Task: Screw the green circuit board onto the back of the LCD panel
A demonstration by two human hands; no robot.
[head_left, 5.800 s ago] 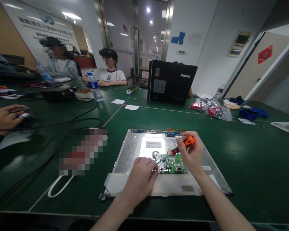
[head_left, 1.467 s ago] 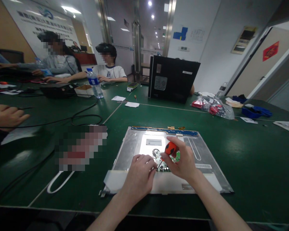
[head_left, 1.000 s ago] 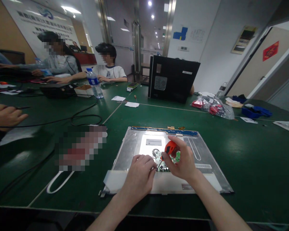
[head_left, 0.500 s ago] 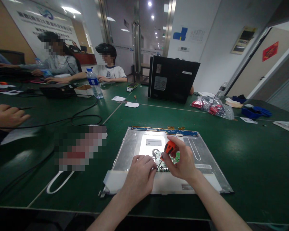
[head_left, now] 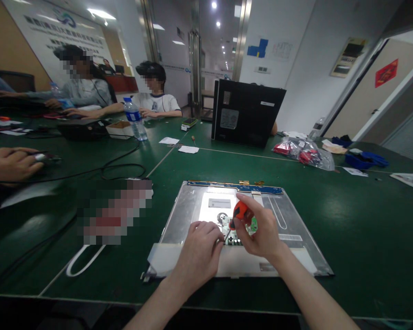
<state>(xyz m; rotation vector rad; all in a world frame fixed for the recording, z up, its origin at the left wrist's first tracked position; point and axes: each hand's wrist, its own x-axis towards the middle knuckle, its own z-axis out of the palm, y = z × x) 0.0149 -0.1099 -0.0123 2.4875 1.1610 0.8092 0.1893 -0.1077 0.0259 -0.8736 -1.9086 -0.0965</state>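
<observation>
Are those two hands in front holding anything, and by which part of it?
The right hand holds a screwdriver by its orange-and-black handle. I can't tell whether the left hand holds anything.

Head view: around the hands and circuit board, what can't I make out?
All head view:
Screwdriver: tip too small to show what it touches.
Circuit board: partly covered by the right hand.
Left hand: its own back hides anything it may hold.
Label on the display panel: print too small.
Co-worker's hand: cut off by left edge.

Ceiling lights [head_left: 101, 13] leave soft glare on the green tabletop [head_left: 361, 229], while wide-angle distortion stretches the dimmer edges.
</observation>
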